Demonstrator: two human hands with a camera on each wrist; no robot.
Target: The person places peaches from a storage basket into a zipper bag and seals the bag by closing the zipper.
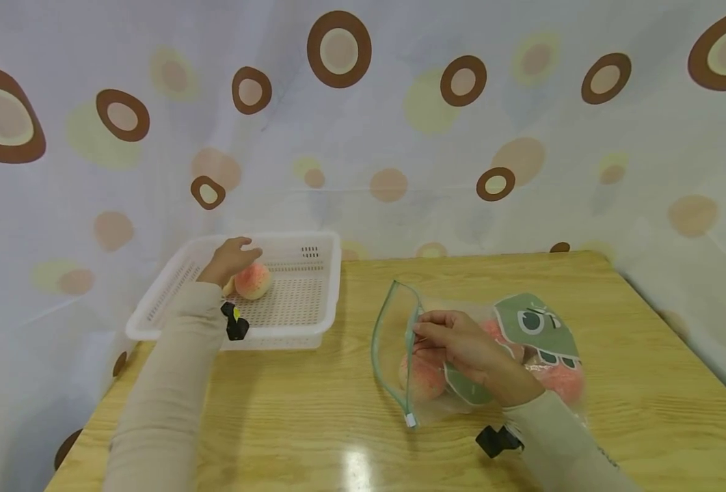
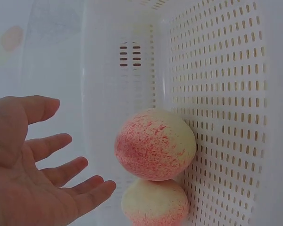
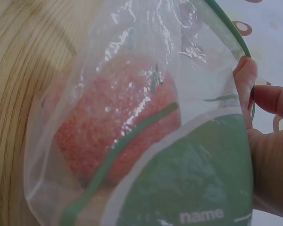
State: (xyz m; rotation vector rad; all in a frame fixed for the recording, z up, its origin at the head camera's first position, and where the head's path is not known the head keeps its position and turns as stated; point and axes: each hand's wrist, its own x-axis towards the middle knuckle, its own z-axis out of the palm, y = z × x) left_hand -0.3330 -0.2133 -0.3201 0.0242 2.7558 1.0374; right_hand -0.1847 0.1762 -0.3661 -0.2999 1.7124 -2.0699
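Near peaches (image 2: 155,143), the left hand (image 1: 230,262) hovers; the right (image 1: 472,352) pinches a bag (image 1: 535,326).

Transparent plastic zip bag with green print (image 3: 193,169) looks glossy, creased. White perforated rectangular plastic basket (image 1: 289,333) appears smooth, faintly shiny. Round red-and-cream peaches (image 2: 155,143) look matt. Yellow-brown wooden tabletop (image 1: 295,417): grained, smooth, glossy.

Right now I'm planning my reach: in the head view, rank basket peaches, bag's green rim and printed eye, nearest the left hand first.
1. Peaches in basket: beside left hand.
2. Green rim: left end of the bag.
3. Printed eye: bag's right side.
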